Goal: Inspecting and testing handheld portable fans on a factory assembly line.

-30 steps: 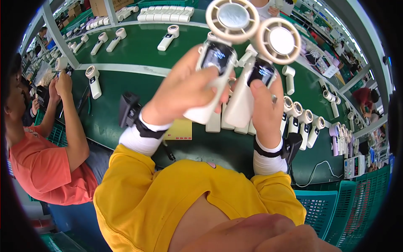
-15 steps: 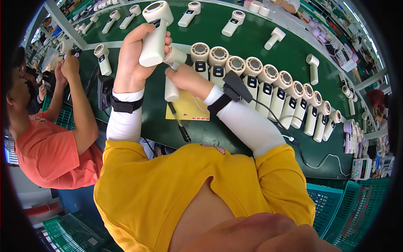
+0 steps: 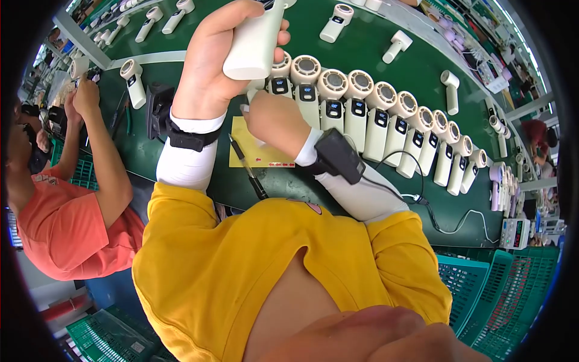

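White handheld fan [image 3: 253, 45] is up above the green worktop [image 3: 374, 48], upper centre of view, its head cut off by the top edge. Left hand [image 3: 208, 72] is wrapped tight round its handle, black strap at the wrist. Right hand [image 3: 274, 123] sits just below it, fingers curled on the lower end of another white fan [image 3: 256, 90] at the left end of the fan row [image 3: 386, 120]; can't tell how firm the grip is. Row runs right w/ fans side by side, faces up. Yellow card [image 3: 259, 154] & black pen [image 3: 247, 166] lie under the hands. Person in orange shirt [image 3: 66, 229] works at left.
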The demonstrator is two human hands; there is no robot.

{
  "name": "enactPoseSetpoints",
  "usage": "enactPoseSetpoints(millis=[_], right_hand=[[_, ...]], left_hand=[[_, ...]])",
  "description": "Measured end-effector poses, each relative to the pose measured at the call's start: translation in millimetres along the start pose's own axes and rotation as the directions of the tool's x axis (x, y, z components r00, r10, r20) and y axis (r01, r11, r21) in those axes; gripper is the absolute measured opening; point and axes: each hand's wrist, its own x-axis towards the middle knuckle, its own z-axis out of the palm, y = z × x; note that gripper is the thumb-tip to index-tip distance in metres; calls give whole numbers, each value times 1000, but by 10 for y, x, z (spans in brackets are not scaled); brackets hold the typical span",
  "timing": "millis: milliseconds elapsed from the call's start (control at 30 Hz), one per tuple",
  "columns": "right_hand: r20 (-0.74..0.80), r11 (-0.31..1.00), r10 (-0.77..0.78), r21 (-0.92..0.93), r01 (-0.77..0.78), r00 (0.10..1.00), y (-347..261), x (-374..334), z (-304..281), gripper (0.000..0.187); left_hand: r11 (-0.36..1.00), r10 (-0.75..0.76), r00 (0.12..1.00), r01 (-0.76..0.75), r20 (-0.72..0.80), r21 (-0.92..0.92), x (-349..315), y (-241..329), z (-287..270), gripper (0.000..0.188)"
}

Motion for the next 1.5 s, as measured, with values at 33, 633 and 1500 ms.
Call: enactPoseSetpoints(millis=[33, 633, 1500], right_hand=[[-11, 1000, -3, 9, 3, 1000, -1, -16, 15, 30], [349, 877, -424, -72, 475, 836, 8, -712, -202, 19], [-616, 616, 216, 688, 384, 758, 532, -777, -1836, 40]], left_hand=[[1000, -11, 1000, 11, 19, -25, 7, -4, 20, 37], [986, 69, 994, -81, -86, -144, -215, 124, 276, 33], [871, -264, 930, 117, 255, 477, -228, -530, 699, 36]])
